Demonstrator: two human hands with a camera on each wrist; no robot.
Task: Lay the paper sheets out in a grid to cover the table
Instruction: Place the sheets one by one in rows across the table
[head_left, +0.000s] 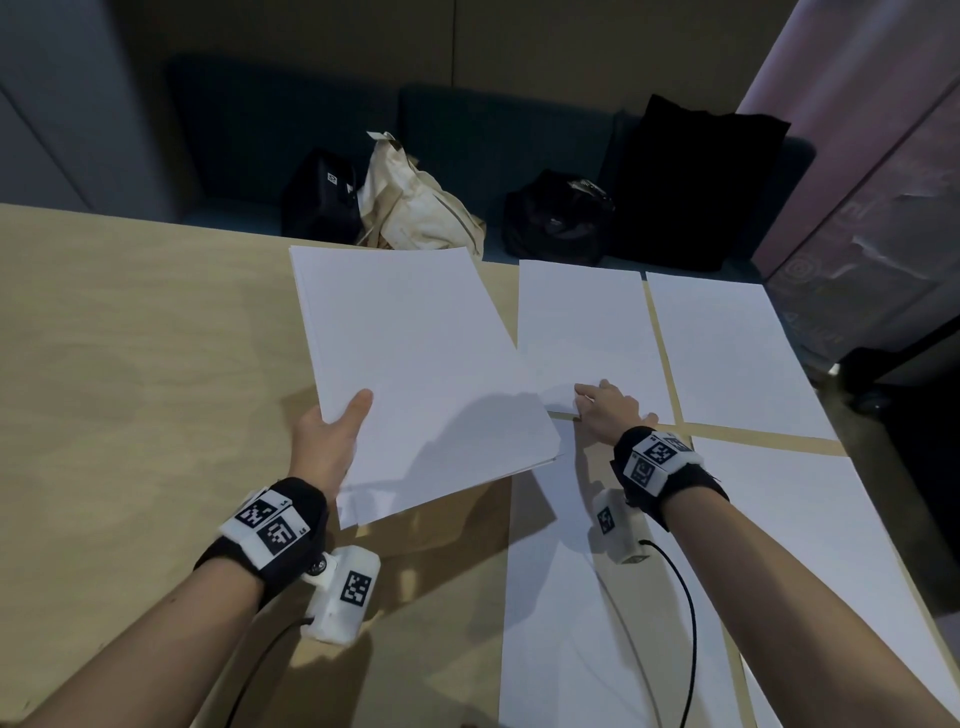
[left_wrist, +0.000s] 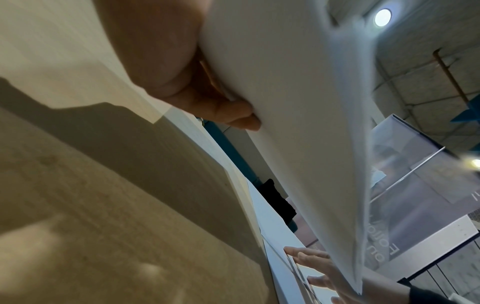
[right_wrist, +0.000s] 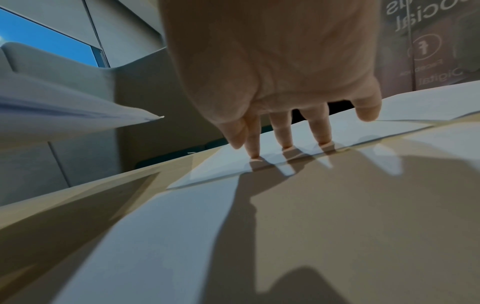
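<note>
My left hand (head_left: 332, 431) grips a stack of white paper sheets (head_left: 415, 364) by its near left edge, thumb on top, and holds it tilted above the wooden table (head_left: 130, 364). In the left wrist view the fingers (left_wrist: 233, 115) curl under the stack (left_wrist: 285, 102). My right hand (head_left: 608, 410) rests with straight fingers (right_wrist: 285, 131) on the near edge of a laid sheet (head_left: 587, 332) at the far middle. Another sheet (head_left: 727, 348) lies to its right. Two more sheets (head_left: 587, 597) (head_left: 810, 545) lie in the near row.
Beyond the table's far edge a dark bench holds a black case (head_left: 322, 197), a cream cloth bag (head_left: 415, 208), a black bag (head_left: 561, 218) and a black tote (head_left: 691, 182). A pinkish panel (head_left: 872, 182) stands at the right. Bare wood shows on the table's left half.
</note>
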